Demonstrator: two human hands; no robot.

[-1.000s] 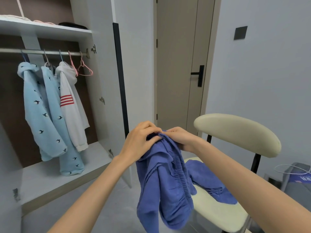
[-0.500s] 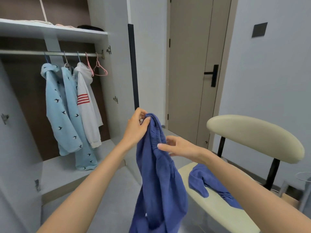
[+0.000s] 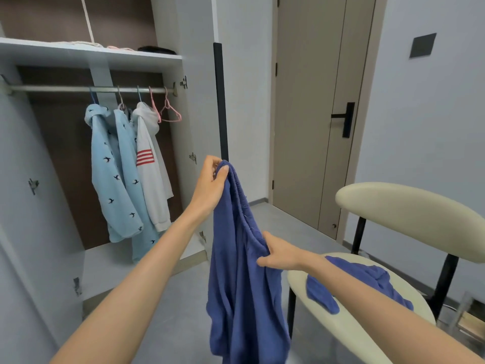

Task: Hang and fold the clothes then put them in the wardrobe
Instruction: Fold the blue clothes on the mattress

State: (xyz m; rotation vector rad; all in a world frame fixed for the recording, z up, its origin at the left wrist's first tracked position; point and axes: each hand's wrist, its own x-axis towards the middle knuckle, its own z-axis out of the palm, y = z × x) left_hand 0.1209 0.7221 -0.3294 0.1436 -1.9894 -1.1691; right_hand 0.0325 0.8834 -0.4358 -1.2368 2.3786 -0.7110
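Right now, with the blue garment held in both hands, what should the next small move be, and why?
Probably lift the right hand level with the left hand, drawing the waistband taut. The left pinches its top end, the right grips lower along it, so the blue garment hangs bunched, not spread for folding.

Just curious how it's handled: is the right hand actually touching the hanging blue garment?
Touching. The head view shows the right hand pinching the blue garment, below the left hand.

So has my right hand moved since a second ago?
Yes. The right hand has dropped down the blue garment, from level with the chair backrest to about the height of its seat, away from the left hand at the top.
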